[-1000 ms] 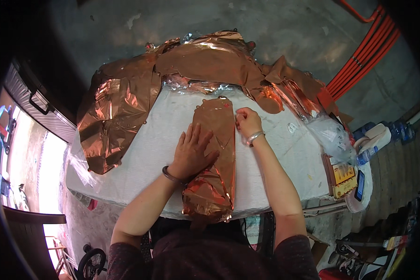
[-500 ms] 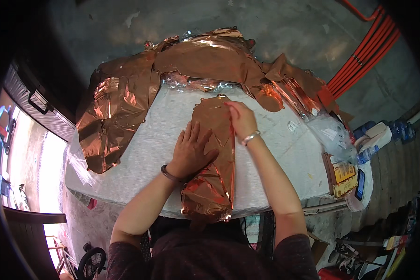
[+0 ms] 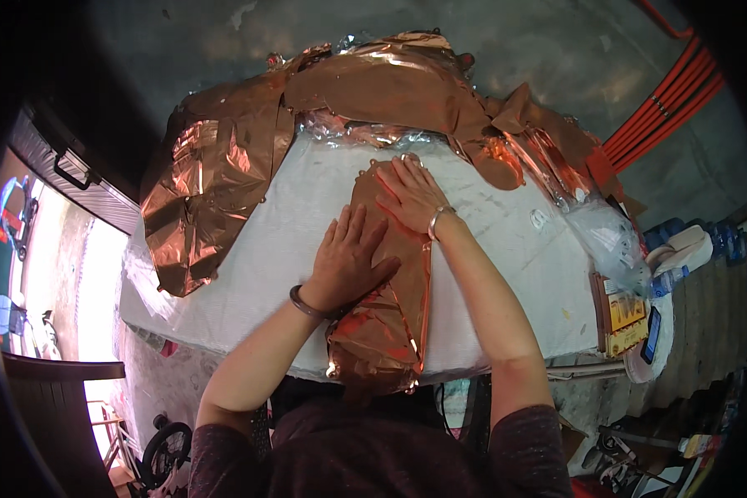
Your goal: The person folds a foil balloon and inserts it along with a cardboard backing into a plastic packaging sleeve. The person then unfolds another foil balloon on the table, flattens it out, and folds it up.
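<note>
A long, flat, copper-coloured foil balloon (image 3: 382, 332) lies lengthwise in front of me, its near end at the table's front edge. My left hand (image 3: 349, 261) rests flat on its middle, fingers spread, with a dark bangle at the wrist. Farther up, my right hand (image 3: 415, 195) lies flat with fingers stretched over the far end, a silver bangle on its wrist. Neither hand grips anything. Creases run across the foil's lower half, while the upper part looks smoother. Both palms hide part of the sheet.
More copper foil balloons (image 3: 373, 87) are heaped along the far edge of the white-covered table (image 3: 266, 290), and others (image 3: 199, 207) hang toward the left. At the right are clear plastic bags (image 3: 606, 241), a yellow box (image 3: 627, 319) and a phone (image 3: 653, 332). Orange-red pipes (image 3: 664, 104) stand behind.
My right hand, earlier bent with its fingers at the foil's far right edge, has opened and now lies flat across the top. The left hand stays on the middle. The whole view has shifted slightly.
</note>
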{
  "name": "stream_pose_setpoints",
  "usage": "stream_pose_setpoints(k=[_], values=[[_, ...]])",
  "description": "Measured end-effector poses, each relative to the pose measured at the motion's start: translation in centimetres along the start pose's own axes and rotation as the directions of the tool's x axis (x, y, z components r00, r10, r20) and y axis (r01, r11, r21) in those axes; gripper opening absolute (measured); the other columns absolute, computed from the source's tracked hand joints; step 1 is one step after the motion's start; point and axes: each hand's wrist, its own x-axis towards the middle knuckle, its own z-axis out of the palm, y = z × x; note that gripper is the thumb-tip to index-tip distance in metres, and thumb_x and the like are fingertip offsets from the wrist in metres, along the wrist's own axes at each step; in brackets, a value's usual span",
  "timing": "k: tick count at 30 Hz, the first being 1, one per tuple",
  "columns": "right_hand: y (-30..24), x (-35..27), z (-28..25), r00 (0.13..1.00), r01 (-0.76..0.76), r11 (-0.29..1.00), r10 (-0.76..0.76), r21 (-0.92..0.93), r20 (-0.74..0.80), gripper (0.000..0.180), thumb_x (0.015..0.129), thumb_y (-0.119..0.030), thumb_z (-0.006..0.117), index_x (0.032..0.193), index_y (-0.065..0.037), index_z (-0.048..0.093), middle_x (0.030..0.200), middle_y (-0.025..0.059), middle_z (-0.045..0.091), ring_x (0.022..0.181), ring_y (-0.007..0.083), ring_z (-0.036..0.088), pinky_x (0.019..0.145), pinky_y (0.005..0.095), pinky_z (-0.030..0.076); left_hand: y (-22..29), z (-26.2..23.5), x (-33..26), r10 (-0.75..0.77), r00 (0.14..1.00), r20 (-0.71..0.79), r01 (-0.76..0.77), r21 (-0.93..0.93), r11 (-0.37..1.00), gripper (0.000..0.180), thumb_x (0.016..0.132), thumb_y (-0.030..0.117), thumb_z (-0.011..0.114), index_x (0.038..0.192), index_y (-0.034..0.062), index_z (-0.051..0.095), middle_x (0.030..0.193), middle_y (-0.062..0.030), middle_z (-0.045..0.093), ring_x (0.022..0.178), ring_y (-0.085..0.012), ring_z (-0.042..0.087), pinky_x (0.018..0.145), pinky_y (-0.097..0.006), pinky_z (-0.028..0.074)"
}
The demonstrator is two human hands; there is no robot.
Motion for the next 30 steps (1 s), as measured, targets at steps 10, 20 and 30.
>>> stream_pose_setpoints(k=[10, 20, 30], values=[[0.3, 0.1, -0.4, 0.999, -0.027, 0.998, 0.029, -0.049, 0.032, 0.066, 0.094, -0.059, 0.036, 0.147, -0.020, 0.032, 0.154, 0.0124, 0.024, 0.144, 0.0304, 0.017, 0.117, 0.0432, 0.015, 2.0, -7.5, -4.4, -0.096, 0.967, 0.235, 0.163, -0.286, 0.944, 0.036, 0.079, 0.024, 0.072, 0.102, -0.0007, 0.058, 0.097, -0.0199, 0.060, 0.094, -0.0368, 0.060, 0.077, -0.041, 0.049], [0.1, 0.2, -0.4, 0.997, -0.030, 0.999, 0.034, -0.043, 0.076, 0.068, 0.094, -0.061, 0.030, 0.149, -0.022, 0.027, 0.156, 0.0107, 0.021, 0.145, 0.0294, 0.013, 0.118, 0.0391, 0.008, 5.9, -7.0, -9.8, -0.538, 0.836, 0.108, 0.544, -0.288, 0.788, 0.024, 0.081, 0.012, 0.068, 0.096, 0.0001, 0.053, 0.069, -0.0174, 0.064, 0.061, -0.0330, 0.065, 0.055, -0.039, 0.050], [0.0, 0.3, -0.2, 0.998, -0.025, 1.000, 0.026, -0.018, 0.057, 0.068, 0.094, -0.062, 0.030, 0.149, -0.022, 0.029, 0.157, 0.0094, 0.020, 0.145, 0.0274, 0.014, 0.119, 0.0385, 0.008, 9.6, -8.5, -12.4, -0.421, 0.887, 0.191, 0.407, 0.107, 0.907, 0.021, 0.086, 0.013, 0.059, 0.090, 0.0008, 0.043, 0.077, -0.0186, 0.061, 0.066, -0.0375, 0.062, 0.053, -0.043, 0.051]])
